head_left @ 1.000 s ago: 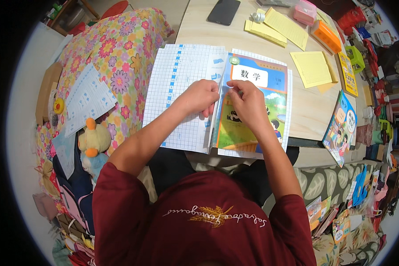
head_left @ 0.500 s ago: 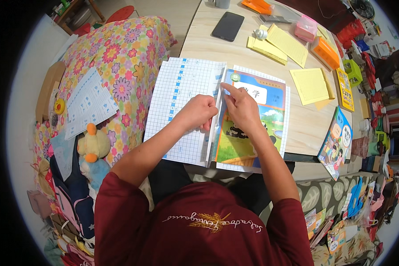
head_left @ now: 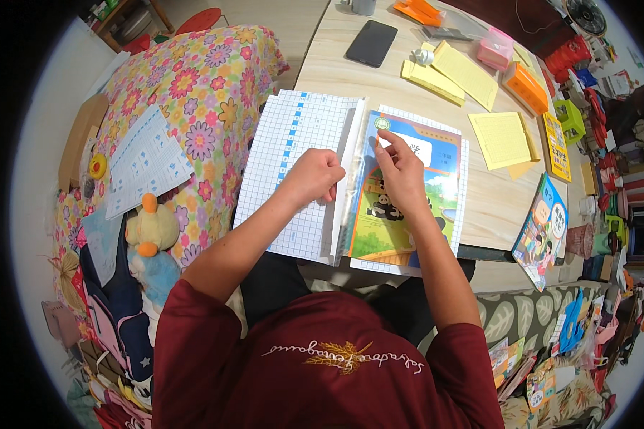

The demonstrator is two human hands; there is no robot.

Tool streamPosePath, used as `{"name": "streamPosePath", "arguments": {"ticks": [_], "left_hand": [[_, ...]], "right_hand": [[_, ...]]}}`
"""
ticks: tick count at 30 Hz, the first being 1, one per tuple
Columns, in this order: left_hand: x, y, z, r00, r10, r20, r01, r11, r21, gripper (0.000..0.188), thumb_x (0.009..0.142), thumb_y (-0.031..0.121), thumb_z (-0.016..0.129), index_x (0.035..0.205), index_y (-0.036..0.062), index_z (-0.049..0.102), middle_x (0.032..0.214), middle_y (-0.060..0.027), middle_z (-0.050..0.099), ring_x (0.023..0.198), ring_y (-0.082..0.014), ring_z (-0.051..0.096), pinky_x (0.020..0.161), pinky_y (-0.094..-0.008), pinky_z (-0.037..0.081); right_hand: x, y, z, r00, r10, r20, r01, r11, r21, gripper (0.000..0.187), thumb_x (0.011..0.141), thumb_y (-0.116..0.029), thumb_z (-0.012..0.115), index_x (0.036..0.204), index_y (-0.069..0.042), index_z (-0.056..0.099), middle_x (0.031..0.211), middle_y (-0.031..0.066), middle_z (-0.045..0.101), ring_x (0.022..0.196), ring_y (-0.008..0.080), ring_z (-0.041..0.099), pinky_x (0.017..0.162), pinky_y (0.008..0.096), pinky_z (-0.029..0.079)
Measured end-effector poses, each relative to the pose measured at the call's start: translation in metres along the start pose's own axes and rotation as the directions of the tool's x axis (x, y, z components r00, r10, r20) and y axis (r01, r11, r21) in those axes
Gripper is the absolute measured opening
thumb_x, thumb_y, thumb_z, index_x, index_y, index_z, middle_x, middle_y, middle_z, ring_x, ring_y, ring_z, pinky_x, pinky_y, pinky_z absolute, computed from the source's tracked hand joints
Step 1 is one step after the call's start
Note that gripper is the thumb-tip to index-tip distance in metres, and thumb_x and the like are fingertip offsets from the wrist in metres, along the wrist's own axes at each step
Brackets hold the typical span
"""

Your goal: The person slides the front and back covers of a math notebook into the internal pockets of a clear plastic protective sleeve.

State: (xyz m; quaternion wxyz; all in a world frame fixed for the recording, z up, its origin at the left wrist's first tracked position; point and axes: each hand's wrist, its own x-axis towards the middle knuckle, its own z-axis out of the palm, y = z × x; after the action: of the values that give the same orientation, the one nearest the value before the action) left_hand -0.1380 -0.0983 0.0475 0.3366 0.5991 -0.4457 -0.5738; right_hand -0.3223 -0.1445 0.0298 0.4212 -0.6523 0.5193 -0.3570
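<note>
A textbook with panda cartoons on its cover [head_left: 408,236] lies on the right part of white blue-grid paper [head_left: 265,204], which spreads out to its left. Along the spine side, a strip of the paper stands raised as a crease. My left hand [head_left: 313,176] is curled closed over the paper beside this crease; its fingertips are turned under, and whether they grip the edge cannot be seen. My right hand [head_left: 402,175] rests over the book's cover, index finger and thumb stretched toward its upper left, a little apart, nothing visible between them.
On the table are a black phone [head_left: 371,43], yellow paper pads [head_left: 465,74], a yellow sheet [head_left: 499,139], an orange box [head_left: 525,89] and another textbook [head_left: 542,232] at the right edge. A flowered bed [head_left: 215,107] holds printed sheets [head_left: 150,163] and a plush duck [head_left: 152,227].
My right hand has drawn back from the crease onto the cover. My left hand has shifted slightly left and up, and the raised paper strip now stands farther from the book.
</note>
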Motion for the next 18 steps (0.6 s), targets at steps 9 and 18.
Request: {"name": "streamPosePath", "arguments": {"ticks": [9, 18], "left_hand": [[-0.003, 0.019, 0.02, 0.995, 0.094, 0.027, -0.092, 0.993, -0.068, 0.012, 0.08, 0.003, 0.055, 0.069, 0.0037, 0.052, 0.057, -0.0009, 0.054, 0.047, -0.0085, 0.053, 0.043, -0.0222, 0.042], [0.004, 0.023, 0.034, 0.971, 0.236, -0.035, -0.218, 0.939, 0.268, 0.018, 0.075, 0.011, 0.061, 0.063, -0.0013, 0.056, 0.058, -0.0023, 0.054, 0.057, -0.0089, 0.046, 0.054, -0.0266, 0.04]], "right_hand": [[0.002, -0.004, -0.02, 0.99, 0.111, 0.085, -0.139, 0.86, 0.491, 0.032, 0.093, -0.016, 0.058, 0.12, 0.002, 0.057, 0.09, 0.0048, 0.063, 0.058, 0.0062, 0.051, 0.052, 0.0219, 0.044], [-0.022, 0.009, -0.072, 0.983, 0.108, -0.146, -0.073, 0.971, 0.226, 0.023, 0.094, -0.017, 0.058, 0.109, -0.001, 0.064, 0.088, 0.0054, 0.066, 0.069, 0.0089, 0.057, 0.063, 0.0235, 0.047]]}}
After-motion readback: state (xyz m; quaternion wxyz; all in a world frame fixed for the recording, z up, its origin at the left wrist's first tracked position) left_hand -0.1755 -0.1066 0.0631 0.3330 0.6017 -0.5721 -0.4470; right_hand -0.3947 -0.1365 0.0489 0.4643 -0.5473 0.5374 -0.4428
